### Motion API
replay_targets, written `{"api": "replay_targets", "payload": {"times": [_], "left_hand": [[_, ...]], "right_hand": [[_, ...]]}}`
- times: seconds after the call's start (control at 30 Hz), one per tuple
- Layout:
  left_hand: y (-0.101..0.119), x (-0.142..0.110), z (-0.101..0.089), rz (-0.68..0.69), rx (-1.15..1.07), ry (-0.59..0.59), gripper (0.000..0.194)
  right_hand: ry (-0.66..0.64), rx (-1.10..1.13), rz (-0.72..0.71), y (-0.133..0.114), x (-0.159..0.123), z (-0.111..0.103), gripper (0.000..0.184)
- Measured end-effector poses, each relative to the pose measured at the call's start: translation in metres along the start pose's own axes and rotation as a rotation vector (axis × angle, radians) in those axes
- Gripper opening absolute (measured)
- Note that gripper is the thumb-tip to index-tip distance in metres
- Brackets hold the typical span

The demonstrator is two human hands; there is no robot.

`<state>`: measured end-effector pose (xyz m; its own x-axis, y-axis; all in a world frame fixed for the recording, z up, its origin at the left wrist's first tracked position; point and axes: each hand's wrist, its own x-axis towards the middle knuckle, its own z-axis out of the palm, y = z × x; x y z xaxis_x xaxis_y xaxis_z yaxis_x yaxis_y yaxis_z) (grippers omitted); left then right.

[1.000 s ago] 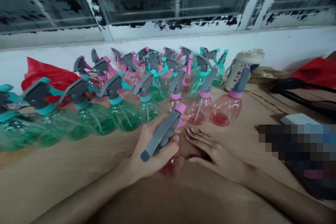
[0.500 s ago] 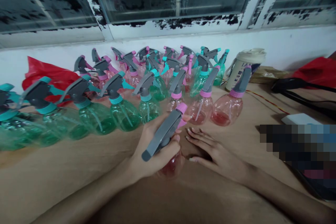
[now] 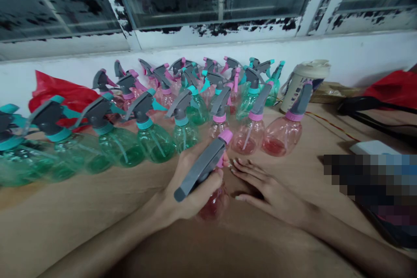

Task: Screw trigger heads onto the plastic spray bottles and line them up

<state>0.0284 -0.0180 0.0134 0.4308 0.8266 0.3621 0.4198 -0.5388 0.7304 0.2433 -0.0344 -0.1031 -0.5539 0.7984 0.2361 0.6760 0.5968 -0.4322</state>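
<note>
my left hand (image 3: 195,204) is wrapped around the neck of a see-through pink plastic spray bottle with a grey and pink top (image 3: 203,167). the bottle is right in front of me, over the tan wooden table (image 3: 130,208). i can't tell if its bottom sits on the wood, or how hard my fingers press. my right hand (image 3: 260,186) holds nothing. it is loose and palm down, just beside the bottle.

i think the bottle could slip if my grip got weak, because its sides look round and smooth. if i squeezed the trigger by mistake, it might spray the things in front. if i pushed forward too fast, i could bump the three see-through pink spray bottles with pink collars (image 3: 249,139) just past my hands. they stand close, so one could knock the next.

the row of see-through green spray bottles with blue-green collars (image 3: 156,143) is like a wall ahead on the left. on the right, a tall cream cup with a lid (image 3: 296,91) and a thin red and yellow wire (image 3: 332,127) take up space. the best room is on the wood by my left arm. i can't make out the table's near edge.
</note>
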Motion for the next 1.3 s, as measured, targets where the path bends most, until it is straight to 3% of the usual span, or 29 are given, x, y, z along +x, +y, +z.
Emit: {"api": "replay_targets", "payload": {"times": [0.13,1.13,1.3], "left_hand": [[-0.0015,0.0009,0.0027,0.055,-0.018,0.009,0.006],[-0.0030,-0.0026,0.0061,0.032,-0.040,0.043,0.011],[-0.0035,-0.0012,0.0018,0.093,-0.035,-0.019,0.009]], "right_hand": [[0.004,0.000,0.004,0.0000,0.0003,0.0007,0.057],[-0.014,-0.027,0.022,-0.0002,-0.0001,-0.0001,0.058],[-0.012,-0.026,0.034,-0.0018,0.0002,-0.0008,0.058]]}}
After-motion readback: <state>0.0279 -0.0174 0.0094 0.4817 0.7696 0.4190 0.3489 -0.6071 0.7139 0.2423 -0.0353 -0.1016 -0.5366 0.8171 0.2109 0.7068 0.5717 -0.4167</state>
